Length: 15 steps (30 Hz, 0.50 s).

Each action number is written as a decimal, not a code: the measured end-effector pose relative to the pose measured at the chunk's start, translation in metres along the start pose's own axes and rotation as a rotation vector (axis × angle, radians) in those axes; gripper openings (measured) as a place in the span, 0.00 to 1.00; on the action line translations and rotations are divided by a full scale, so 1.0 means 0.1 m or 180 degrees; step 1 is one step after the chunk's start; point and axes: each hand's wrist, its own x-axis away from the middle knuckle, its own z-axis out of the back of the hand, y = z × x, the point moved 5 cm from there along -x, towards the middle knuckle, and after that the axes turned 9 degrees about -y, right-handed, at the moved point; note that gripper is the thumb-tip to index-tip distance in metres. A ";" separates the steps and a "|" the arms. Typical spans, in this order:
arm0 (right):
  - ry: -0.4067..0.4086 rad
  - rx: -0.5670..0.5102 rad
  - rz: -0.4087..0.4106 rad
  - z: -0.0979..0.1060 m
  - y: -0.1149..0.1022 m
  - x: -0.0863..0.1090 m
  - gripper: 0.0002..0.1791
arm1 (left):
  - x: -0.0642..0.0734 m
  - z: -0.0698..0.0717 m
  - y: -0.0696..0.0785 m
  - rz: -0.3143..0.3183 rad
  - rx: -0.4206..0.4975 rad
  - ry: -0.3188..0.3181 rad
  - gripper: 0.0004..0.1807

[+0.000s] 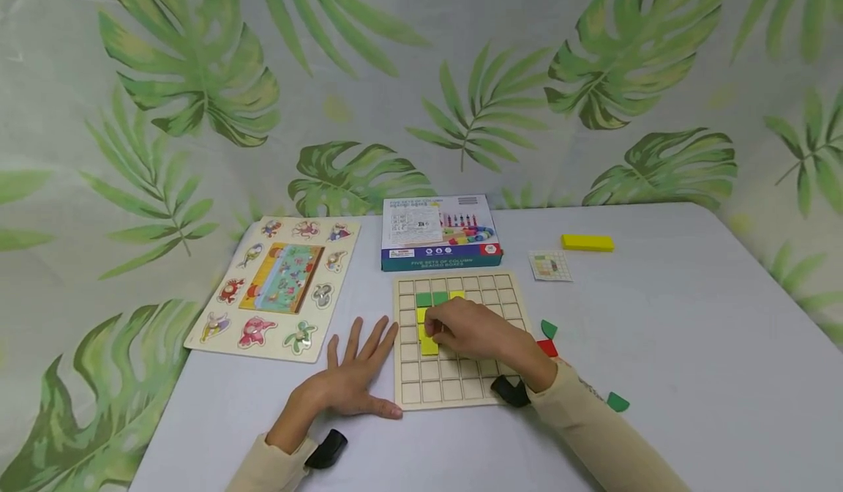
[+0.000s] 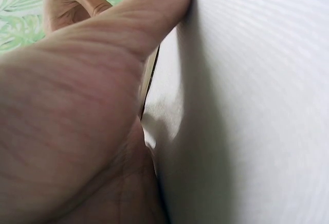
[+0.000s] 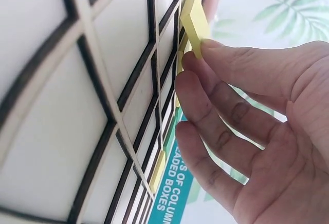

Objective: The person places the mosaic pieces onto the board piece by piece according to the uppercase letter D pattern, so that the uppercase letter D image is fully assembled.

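Note:
A wooden grid board (image 1: pixel 454 389) lies on the table with two green tiles (image 1: pixel 432 299) and several yellow tiles (image 1: pixel 422 316) set in its squares. Over the board, my right hand (image 1: pixel 477 331) pinches a yellow tile (image 3: pixel 195 23) between thumb and forefinger. That tile is tilted, one end close to the grid in the right wrist view; whether it touches, I cannot tell. My left hand (image 1: pixel 356 378) rests on the table with fingers spread, its fingertips and thumb near the board's left edge. In the left wrist view, the left palm (image 2: pixel 67 121) fills much of the frame.
A picture puzzle board (image 1: pixel 224 316) lies at the left. Behind the grid stands a toy box (image 1: pixel 441 239). On the right are a small pattern card (image 1: pixel 550 266), a long yellow block (image 1: pixel 587 243), a red piece (image 1: pixel 547 348) and two green pieces (image 1: pixel 549 329).

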 end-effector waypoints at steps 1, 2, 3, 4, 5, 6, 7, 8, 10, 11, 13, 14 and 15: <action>0.0010 0.0022 0.0018 0.00 -0.01 0.00 0.03 | 0.00 0.00 0.00 -0.0002 0.0002 0.0004 0.74; 0.0014 0.0050 0.0034 0.00 -0.02 0.00 0.03 | 0.00 0.01 0.00 -0.0002 0.0008 0.0007 0.74; 0.0016 0.0075 0.0049 0.01 -0.02 -0.01 0.03 | 0.00 0.01 0.00 -0.0003 0.0008 0.0012 0.74; 0.0017 0.0089 0.0062 0.01 -0.03 -0.01 0.03 | 0.01 0.01 0.00 -0.0004 0.0007 0.0016 0.74; 0.0016 0.0100 0.0071 0.01 -0.03 -0.01 0.04 | 0.01 0.02 0.01 -0.0006 0.0009 0.0017 0.75; 0.0012 0.0111 0.0074 0.01 -0.03 -0.01 0.03 | 0.01 0.02 0.01 -0.0007 0.0009 0.0019 0.74; 0.0008 0.0122 0.0073 0.01 -0.03 -0.01 0.03 | 0.01 0.02 0.01 -0.0007 0.0012 0.0017 0.74; -0.0002 0.0124 0.0065 0.00 -0.03 -0.01 0.03 | 0.01 0.02 0.01 -0.0008 0.0021 0.0015 0.74; -0.0038 0.0130 0.0038 0.00 -0.02 0.00 0.02 | 0.01 0.01 0.01 -0.0008 0.0026 0.0013 0.74; -0.0061 0.0137 0.0027 0.00 -0.02 0.00 0.02 | 0.01 0.01 0.01 -0.0008 0.0027 0.0013 0.74; -0.0107 0.0151 0.0014 -0.01 -0.01 0.00 0.04 | 0.01 0.01 0.01 -0.0006 0.0029 0.0013 0.74; -0.0130 0.0156 0.0012 -0.02 -0.01 0.00 0.04 | 0.01 0.01 0.01 -0.0008 0.0031 0.0014 0.74; -0.0146 0.0169 0.0017 -0.02 -0.01 0.00 0.05 | 0.01 0.01 0.01 -0.0009 0.0028 0.0015 0.74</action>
